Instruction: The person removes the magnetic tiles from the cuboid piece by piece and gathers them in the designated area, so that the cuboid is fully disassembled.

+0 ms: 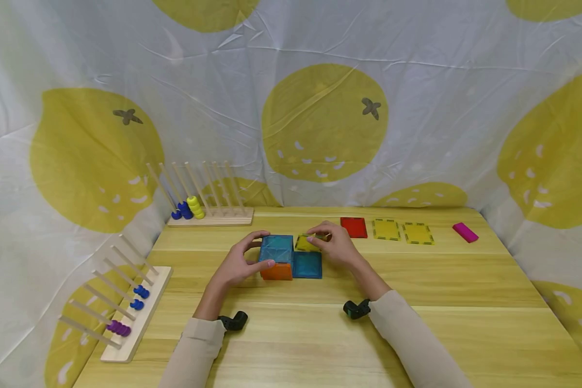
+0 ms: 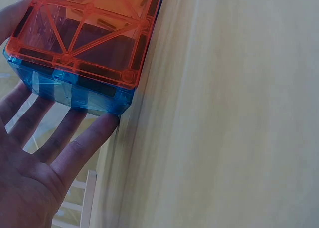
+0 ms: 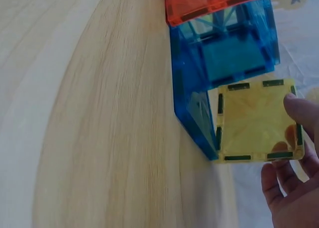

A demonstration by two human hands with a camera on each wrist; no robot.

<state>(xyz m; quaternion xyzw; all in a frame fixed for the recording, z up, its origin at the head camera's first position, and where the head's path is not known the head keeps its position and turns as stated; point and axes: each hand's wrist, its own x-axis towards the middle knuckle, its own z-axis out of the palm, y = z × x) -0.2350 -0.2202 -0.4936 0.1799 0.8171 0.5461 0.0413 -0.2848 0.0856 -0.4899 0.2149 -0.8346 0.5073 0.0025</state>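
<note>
On the wooden table stands a cube of see-through magnetic tiles, with a blue top [image 1: 277, 249] and an orange front tile [image 2: 84, 34]. My left hand [image 1: 240, 261] holds it, thumb at the front upper edge, fingers along the left side and back. A flat blue magnetic tile [image 1: 307, 265] lies against the cube's right side. My right hand [image 1: 337, 245] pinches a yellow magnetic tile [image 3: 256, 121] between thumb and fingers. That tile stands raised at the far edge of the flat blue one, close by the cube's blue wall [image 3: 234, 58].
Back right lie a red tile [image 1: 353, 227], two yellow tiles [image 1: 386, 229] and a magenta block [image 1: 465, 232]. Wooden peg racks with coloured beads stand at back left [image 1: 210, 216] and left [image 1: 147, 307]. A lemon-print curtain [image 1: 417, 108] hangs behind the table.
</note>
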